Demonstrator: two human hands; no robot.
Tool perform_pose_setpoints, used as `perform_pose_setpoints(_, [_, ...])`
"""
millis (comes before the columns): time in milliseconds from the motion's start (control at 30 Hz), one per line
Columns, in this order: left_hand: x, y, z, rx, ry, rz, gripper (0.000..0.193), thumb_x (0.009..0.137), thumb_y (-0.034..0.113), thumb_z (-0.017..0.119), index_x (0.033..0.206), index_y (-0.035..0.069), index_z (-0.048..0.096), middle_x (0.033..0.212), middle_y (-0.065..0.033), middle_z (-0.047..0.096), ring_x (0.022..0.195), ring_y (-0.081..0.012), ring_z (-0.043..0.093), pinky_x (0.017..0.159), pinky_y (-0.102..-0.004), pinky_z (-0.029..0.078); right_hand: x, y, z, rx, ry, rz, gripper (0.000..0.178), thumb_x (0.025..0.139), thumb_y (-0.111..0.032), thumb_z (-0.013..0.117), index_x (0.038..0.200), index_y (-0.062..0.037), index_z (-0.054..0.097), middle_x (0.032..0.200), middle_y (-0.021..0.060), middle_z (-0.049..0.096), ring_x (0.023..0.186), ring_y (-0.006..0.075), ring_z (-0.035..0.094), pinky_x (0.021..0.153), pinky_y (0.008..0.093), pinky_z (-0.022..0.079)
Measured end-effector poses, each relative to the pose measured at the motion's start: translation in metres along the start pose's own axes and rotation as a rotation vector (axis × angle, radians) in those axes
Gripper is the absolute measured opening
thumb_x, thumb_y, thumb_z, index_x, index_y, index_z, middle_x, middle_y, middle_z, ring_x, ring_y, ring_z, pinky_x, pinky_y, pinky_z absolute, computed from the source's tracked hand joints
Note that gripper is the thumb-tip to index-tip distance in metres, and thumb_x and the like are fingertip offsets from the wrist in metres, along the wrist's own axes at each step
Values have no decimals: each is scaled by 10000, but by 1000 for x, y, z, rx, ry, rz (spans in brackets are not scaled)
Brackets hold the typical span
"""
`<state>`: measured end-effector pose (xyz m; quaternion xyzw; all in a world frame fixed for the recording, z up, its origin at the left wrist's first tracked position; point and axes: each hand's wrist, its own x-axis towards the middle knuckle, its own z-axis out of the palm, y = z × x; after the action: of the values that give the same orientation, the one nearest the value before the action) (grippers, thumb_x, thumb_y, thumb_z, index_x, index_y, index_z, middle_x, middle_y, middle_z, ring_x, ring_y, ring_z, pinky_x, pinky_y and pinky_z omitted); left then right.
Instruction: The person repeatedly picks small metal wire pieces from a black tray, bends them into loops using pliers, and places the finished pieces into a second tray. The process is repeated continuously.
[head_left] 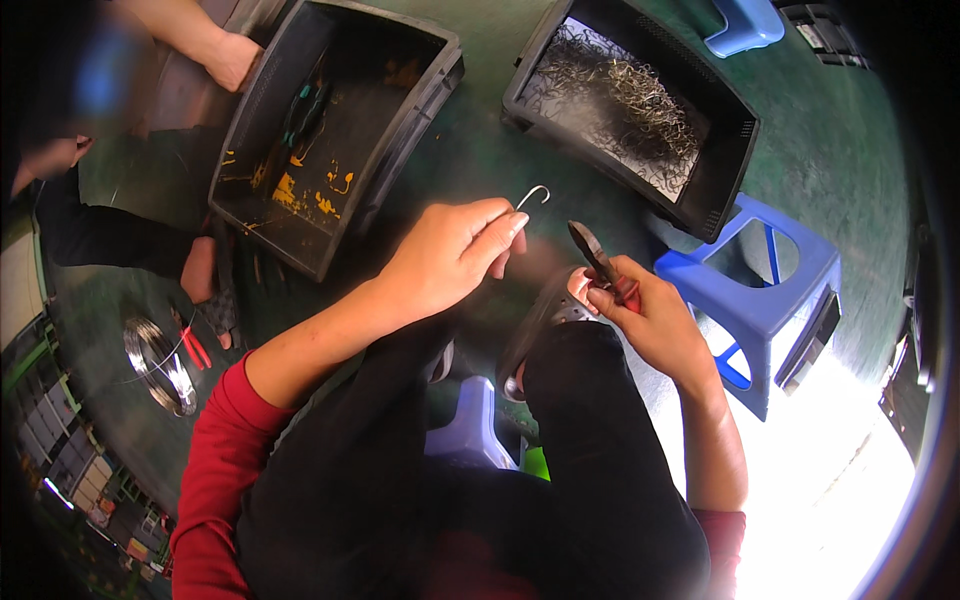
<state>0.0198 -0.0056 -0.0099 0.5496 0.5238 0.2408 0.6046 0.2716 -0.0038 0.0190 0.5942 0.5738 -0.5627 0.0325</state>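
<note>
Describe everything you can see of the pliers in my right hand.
The pliers have a dark, metallic-looking head and red handles, the latter partly covered by your right hand, which holds them. The head slants up and left in the picture, pointing roughly toward the bent wire in your left hand but apart from it. Whether the jaws are fully closed is hard to tell.

Gap between left crate [387, 162] and right crate [598, 162]; blue stool [740, 290] obstructs path rightward of right hand [650, 315].
</note>
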Motion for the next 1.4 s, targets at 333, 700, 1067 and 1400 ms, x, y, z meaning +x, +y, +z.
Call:
perform_pose_setpoints(333, [15, -8, 5, 883, 344, 645, 134, 816, 114, 738, 923, 72, 668, 668, -34, 601, 566, -186, 581, 517, -293, 427, -4, 4, 0, 272, -150, 34, 299, 946, -255, 626, 1138, -27, 606, 881, 55, 650, 803, 146, 601, 747, 305, 478])
perform_pose_setpoints(700, [14, -2, -3, 1087, 374, 777, 411, 771, 115, 739, 1179, 98, 694, 829, 12, 676, 640, -135, 573, 577, -278, 431, -6, 2, 2, 558, -291, 11, 285, 991, -196, 565, 1190, 8, 562, 964, 63, 639, 921, 140, 632, 823, 287, 502])
perform_pose_setpoints(1067, [10, 3, 0, 1097, 367, 841, 422, 730, 128, 736, 1150, 106, 705, 838, 19, 668, 636, -133, 553, 565, -275, 406, -2, -22, 2, 853, -188, 9, 348, 923, -262, 668, 1140, -10, 564, 909, 76, 640, 823, 143, 645, 714, 280, 522])
perform_pose_setpoints(1400, [12, 2, 15, 549, 343, 535, 384, 786, -50, 674, 1158, 48, 672, 972, -86, 695, 839, -212, 683, 705, -300, 536, 4, -32, 18, 710, 106, -83, 275, 855, -123, 697, 1081, -19, 579, 824, 42, 637, 559, 113, 592, 500, 217, 429])
